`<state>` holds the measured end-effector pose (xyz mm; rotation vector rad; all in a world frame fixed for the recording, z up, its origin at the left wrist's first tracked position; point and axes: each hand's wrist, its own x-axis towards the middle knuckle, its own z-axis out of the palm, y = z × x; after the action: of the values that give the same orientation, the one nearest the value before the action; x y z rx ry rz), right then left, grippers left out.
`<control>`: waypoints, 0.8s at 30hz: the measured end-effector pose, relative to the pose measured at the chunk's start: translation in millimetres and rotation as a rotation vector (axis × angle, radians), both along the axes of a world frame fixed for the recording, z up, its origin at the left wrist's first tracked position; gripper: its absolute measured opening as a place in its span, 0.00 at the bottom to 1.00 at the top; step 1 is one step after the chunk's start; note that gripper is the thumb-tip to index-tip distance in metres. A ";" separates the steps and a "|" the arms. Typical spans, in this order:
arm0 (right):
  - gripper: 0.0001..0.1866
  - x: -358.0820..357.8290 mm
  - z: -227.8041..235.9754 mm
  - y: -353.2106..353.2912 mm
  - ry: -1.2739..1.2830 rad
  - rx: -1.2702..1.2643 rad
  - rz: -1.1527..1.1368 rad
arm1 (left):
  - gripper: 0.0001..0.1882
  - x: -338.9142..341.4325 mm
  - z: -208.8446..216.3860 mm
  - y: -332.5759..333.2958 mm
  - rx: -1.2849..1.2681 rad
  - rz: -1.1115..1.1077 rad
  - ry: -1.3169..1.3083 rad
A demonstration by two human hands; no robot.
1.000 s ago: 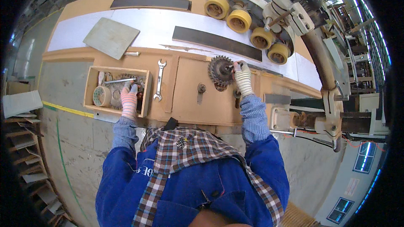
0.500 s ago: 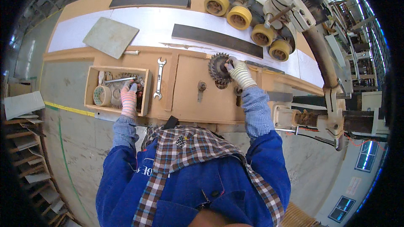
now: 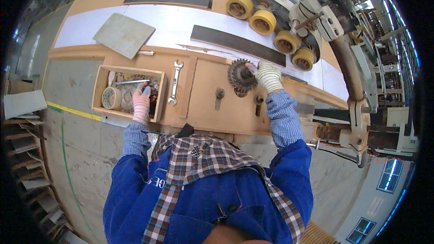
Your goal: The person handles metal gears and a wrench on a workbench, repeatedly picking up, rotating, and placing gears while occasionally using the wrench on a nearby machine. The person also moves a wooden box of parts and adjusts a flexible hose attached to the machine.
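My left hand (image 3: 141, 101), in a striped glove with bare fingertips, reaches into a wooden box (image 3: 129, 69). Its fingers are apart among small dark parts, and their tips are partly hidden. A metal rod (image 3: 131, 82) and a roll of tape (image 3: 111, 98) lie in the same box. My right hand (image 3: 268, 77), in a white striped glove, is at the hub of dark toothed saw blades (image 3: 241, 76) stacked on a spindle. Thumb and fingers are drawn together there; anything small between them is hidden. An open-ended wrench (image 3: 175, 83) lies right of the box.
Two bolt-like posts stand in slots (image 3: 219, 93) near the blades. Yellow rollers (image 3: 262, 22) and a heavy machine arm (image 3: 346, 63) rise at the right. A grey square plate (image 3: 124, 35) and dark strips (image 3: 237, 45) lie on the far part of the table.
My right hand has shifted slightly right relative to the blades, uncovering more of them and the right slot. The left hand stays in the box. The whole view has shifted a little.
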<state>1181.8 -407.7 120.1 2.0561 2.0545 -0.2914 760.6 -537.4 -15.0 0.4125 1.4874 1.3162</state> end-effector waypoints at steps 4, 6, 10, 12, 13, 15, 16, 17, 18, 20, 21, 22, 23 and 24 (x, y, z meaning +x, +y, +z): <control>0.28 4.1 -3.1 -1.1 0.123 -0.030 0.158 | 0.15 0.7 -0.5 -0.1 0.042 -0.034 0.038; 0.29 3.6 -3.3 1.9 0.003 -0.051 0.084 | 0.15 1.9 -0.8 -0.2 -0.013 -0.043 0.062; 0.29 1.7 -0.7 4.9 0.024 -0.028 0.068 | 0.16 4.0 0.8 -0.8 -0.021 -0.016 0.072; 0.30 2.2 -0.9 2.9 0.010 -0.041 0.229 | 0.16 5.2 3.3 -1.1 0.001 -0.035 0.096; 0.31 4.7 -0.3 0.5 -0.036 -0.090 0.264 | 0.16 6.0 5.2 -1.0 -0.001 -0.040 0.103; 0.29 4.8 -2.5 -0.6 -0.049 -0.075 0.203 | 0.15 7.5 10.2 -1.6 -0.023 -0.072 0.126; 0.28 5.4 -3.7 -2.0 -0.056 -0.089 0.154 | 0.15 8.4 12.8 -1.9 -0.059 -0.078 0.139; 0.28 5.3 -4.7 -1.7 -0.030 -0.068 0.135 | 0.15 9.2 15.1 -2.3 -0.046 -0.085 0.141; 0.27 7.9 -4.1 -3.5 -0.021 -0.052 0.120 | 0.14 10.2 16.8 -2.7 -0.058 -0.078 0.145; 0.27 9.0 -3.8 -3.1 0.011 0.035 0.164 | 0.14 10.9 18.1 -3.4 -0.063 -0.065 0.137; 0.27 8.8 -4.1 -4.7 0.021 0.053 0.184 | 0.15 10.8 17.5 -3.4 -0.055 -0.062 0.126; 0.27 8.7 -2.6 -0.5 0.140 0.034 0.311 | 0.15 10.5 16.1 -3.4 -0.063 -0.049 0.096; 0.28 8.6 -1.5 0.4 0.094 0.016 0.341 | 0.15 9.9 14.3 -3.0 -0.041 -0.067 0.130; 0.29 6.3 -1.0 3.5 0.010 -0.043 0.319 | 0.16 9.4 12.0 -2.5 -0.035 -0.076 0.145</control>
<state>1188.2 -404.1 119.1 1.6703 2.3156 -0.2858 770.0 -539.9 -3.0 0.5465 1.5968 1.2197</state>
